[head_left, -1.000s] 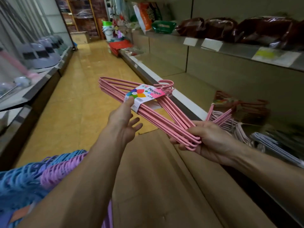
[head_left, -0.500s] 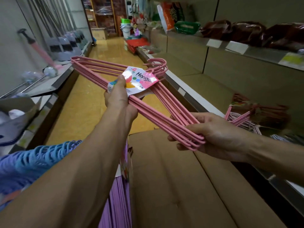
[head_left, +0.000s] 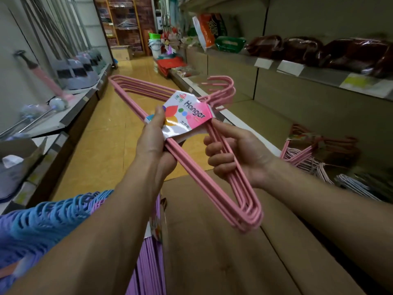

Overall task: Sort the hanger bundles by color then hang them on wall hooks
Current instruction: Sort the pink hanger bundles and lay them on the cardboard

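Note:
I hold a bundle of pink hangers (head_left: 214, 184) in front of me, its hooks pointing toward the right shelf. A colourful paper label (head_left: 187, 116) marked "Hanger" wraps its middle. My left hand (head_left: 155, 139) grips the bundle at the label, thumb on the paper. My right hand (head_left: 236, 152) grips the bars just below the label, fingers curled round them. Blue hangers (head_left: 49, 218) and purple hangers (head_left: 148, 258) hang over my left forearm at the lower left. More pink and white hanger bundles (head_left: 306, 156) lie on the low right shelf.
A brown cardboard box (head_left: 223, 252) stands below my hands. Shelves run along the right with dark wrapped packs (head_left: 319, 50) on top. The left shelf holds mops and grey dustpans (head_left: 74, 71). A yellow-floored aisle (head_left: 119, 124) leads ahead to crates and buckets.
My right hand slid from the bundle's near end up the bars to just below the label. The bundle swung so its near end now hangs below my hands.

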Available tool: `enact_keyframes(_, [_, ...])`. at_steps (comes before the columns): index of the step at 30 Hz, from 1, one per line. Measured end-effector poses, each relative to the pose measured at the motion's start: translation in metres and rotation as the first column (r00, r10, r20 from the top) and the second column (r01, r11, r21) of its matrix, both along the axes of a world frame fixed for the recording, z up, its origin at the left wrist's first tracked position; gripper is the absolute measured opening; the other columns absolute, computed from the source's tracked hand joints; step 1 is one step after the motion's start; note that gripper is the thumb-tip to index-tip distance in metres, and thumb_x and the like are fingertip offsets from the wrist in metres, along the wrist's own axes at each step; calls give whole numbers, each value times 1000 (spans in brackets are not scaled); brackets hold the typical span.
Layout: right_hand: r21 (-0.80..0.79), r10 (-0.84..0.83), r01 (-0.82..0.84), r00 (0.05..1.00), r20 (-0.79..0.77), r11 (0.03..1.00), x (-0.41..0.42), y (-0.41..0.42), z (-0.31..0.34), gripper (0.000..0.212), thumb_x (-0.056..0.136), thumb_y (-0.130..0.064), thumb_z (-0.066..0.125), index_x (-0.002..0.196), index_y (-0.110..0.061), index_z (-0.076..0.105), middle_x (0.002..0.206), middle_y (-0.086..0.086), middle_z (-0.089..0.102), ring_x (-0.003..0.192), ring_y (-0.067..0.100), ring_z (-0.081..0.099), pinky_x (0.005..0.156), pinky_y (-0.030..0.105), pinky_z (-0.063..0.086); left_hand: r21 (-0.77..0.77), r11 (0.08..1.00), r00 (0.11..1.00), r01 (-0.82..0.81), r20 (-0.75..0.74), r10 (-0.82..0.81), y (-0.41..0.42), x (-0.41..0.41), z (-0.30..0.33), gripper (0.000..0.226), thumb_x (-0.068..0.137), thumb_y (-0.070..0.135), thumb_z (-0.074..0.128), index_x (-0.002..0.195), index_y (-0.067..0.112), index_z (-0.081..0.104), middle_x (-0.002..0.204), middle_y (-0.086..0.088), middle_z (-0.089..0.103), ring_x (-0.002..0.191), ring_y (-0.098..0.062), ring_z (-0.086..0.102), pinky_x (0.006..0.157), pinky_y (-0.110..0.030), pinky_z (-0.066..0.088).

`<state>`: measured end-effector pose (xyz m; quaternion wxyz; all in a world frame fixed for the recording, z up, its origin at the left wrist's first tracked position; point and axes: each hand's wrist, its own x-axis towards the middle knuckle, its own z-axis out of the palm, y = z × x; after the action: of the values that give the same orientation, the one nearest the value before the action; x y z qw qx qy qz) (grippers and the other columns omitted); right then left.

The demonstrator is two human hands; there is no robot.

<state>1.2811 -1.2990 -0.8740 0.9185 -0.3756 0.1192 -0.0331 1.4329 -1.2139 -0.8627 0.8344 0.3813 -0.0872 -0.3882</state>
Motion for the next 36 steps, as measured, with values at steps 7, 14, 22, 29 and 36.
enact_keyframes(7, [25, -143, 145, 988, -65, 989, 8, 6, 2, 35, 84, -14, 65, 57, -19, 43, 40, -8, 33, 26, 4, 30, 25, 16, 25, 246, 967, 984, 68, 143, -106, 3, -7, -3, 41, 91, 46, 64, 109, 8, 66, 96, -12, 77, 79, -23, 75, 75, -40, 62])
enact_keyframes(14, [-159, -152, 140, 986, -67, 977, -6, 2, -5, 40, 86, -4, 52, 49, -17, 50, 42, -7, 31, 27, 4, 29, 26, 16, 27, 506, 845, 937, -171, 348, -19, 16, 14, -9, 52, 91, 51, 62, 114, 5, 55, 108, -12, 68, 95, -30, 69, 83, -44, 60])
enact_keyframes(22, [-611, -277, 89, 935, -220, 787, -12, 15, -19, 18, 93, -5, 55, 77, -11, 52, 46, -5, 40, 34, 8, 32, 34, 18, 30, 473, 811, 743, -346, 665, -71, 23, 19, -5, 43, 96, 46, 56, 116, 10, 66, 112, -5, 67, 110, -24, 62, 102, -44, 48])
enact_keyframes(29, [-719, -311, 10, 906, -288, 695, -4, 31, -29, 25, 94, -14, 63, 116, -3, 58, 47, -6, 56, 38, 6, 43, 38, 17, 37, 455, 878, 616, -148, 737, -278, 9, -18, 6, 50, 92, 56, 56, 122, 17, 67, 109, 3, 71, 92, -4, 64, 71, -21, 45])
enact_keyframes(36, [-767, -248, -98, 914, -322, 634, -9, 41, -43, 37, 84, -34, 77, 103, -5, 63, 63, 2, 66, 42, 12, 50, 40, 19, 43, 493, 854, 609, -165, 732, -304, 5, -20, 2, 38, 87, 46, 69, 100, 11, 72, 98, -10, 75, 88, -26, 73, 66, -30, 57])
